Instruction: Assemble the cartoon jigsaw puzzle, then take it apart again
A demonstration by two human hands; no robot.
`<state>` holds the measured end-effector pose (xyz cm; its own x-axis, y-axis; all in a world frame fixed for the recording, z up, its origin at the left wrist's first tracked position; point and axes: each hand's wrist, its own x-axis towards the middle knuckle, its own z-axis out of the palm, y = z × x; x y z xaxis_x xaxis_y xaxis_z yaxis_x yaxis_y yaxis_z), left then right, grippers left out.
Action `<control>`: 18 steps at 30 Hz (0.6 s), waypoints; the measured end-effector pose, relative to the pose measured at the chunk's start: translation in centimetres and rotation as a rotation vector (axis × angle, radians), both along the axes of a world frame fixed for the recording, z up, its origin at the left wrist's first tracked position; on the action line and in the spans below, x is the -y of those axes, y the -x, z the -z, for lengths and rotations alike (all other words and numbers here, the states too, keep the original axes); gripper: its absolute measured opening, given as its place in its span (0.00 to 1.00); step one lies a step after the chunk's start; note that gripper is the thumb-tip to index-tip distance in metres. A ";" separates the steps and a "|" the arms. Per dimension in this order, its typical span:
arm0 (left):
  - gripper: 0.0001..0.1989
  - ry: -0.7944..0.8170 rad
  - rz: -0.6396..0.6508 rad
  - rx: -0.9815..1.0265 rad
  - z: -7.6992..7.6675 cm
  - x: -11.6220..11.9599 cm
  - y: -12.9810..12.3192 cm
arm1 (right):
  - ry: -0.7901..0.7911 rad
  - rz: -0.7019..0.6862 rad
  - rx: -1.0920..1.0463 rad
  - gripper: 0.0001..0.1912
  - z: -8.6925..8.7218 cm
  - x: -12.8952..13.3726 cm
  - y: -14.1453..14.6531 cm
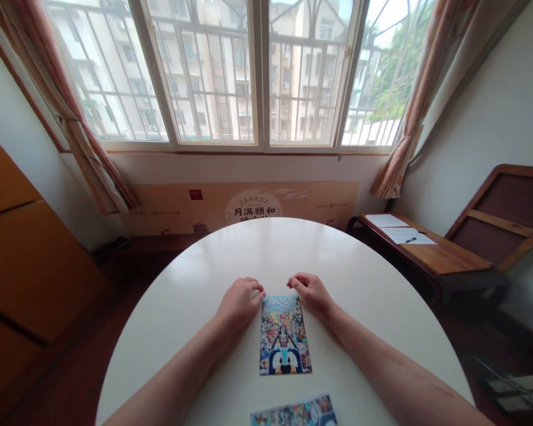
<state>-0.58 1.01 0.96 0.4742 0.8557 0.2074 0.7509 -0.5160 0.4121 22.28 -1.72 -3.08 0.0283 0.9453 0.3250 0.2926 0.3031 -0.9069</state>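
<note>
A colourful cartoon picture card (286, 335) lies flat on the white round table (266, 248), with a blue dog's face at its near end and a crowd of small figures above. Beside its far left corner rests my left hand (244, 300), fingers curled in. My right hand (311, 292) is at the far right corner, its fingers folded into a loose fist. I see nothing held in either hand. Closer to me, a second picture sheet (295, 412) with similar print is cut off by the lower edge of the view.
A wooden bench (453, 254) at the right carries white papers (393, 229) and a small dark item. Beyond the table stands a long printed box or panel (177, 207) under the barred window. An orange-brown cabinet (31, 260) is at the left.
</note>
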 end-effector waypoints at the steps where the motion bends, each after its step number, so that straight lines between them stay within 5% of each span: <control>1: 0.10 0.005 0.006 -0.008 -0.1 0.2 0.0 | 0.003 0.005 0.005 0.17 0.0 0.1 0.0; 12: 0.08 -0.017 -0.010 -0.091 -1.3 2.2 -0.4 | 0.008 0.039 0.115 0.14 -0.9 1.1 0.2; 18: 0.07 -0.027 -0.022 -0.080 -0.9 2.4 -0.7 | -0.171 -0.063 0.472 0.10 -1.5 2.8 0.4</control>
